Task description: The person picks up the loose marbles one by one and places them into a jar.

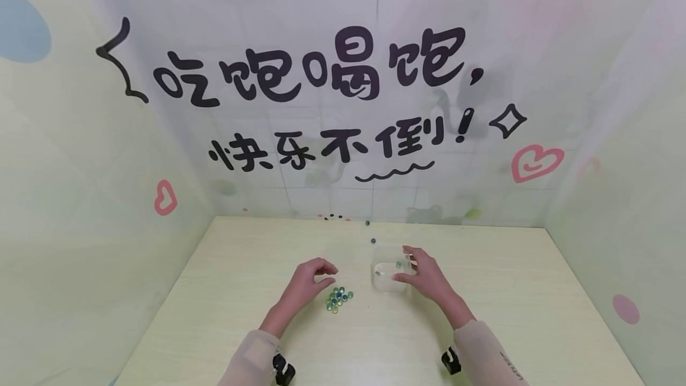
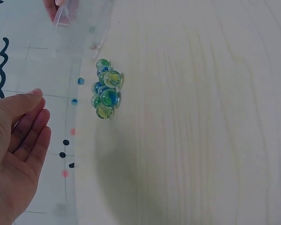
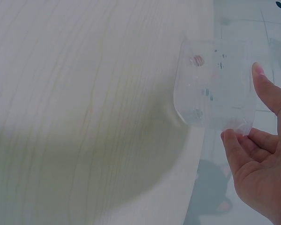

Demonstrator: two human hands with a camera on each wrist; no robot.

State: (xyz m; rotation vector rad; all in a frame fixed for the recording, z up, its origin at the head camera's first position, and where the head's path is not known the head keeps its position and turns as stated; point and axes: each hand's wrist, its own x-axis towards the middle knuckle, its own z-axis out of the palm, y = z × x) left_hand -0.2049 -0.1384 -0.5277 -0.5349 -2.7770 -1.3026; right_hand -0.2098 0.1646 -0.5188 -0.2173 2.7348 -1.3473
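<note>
A small heap of green, blue and yellow glass marbles [image 1: 339, 299] lies on the table. My left hand [image 1: 312, 279] hovers just beyond the heap, fingers loosely curved and holding nothing. In the left wrist view the same hand [image 2: 21, 150] shows an empty palm beside the marbles [image 2: 107, 96]. To the right stands a clear plastic container [image 1: 383, 285]. My right hand [image 1: 429, 279] grips it from its right side, thumb and fingers spread across it. In the right wrist view, a couple of marbles [image 3: 198, 60] show inside the container [image 3: 225, 110].
Two dark blue marbles lie apart farther back, one [image 1: 373, 241] behind the container and another [image 1: 367, 223] at the table's back edge. A printed backdrop [image 1: 321, 195] rises behind the pale wooden table [image 1: 214, 314], with cloth walls on both sides.
</note>
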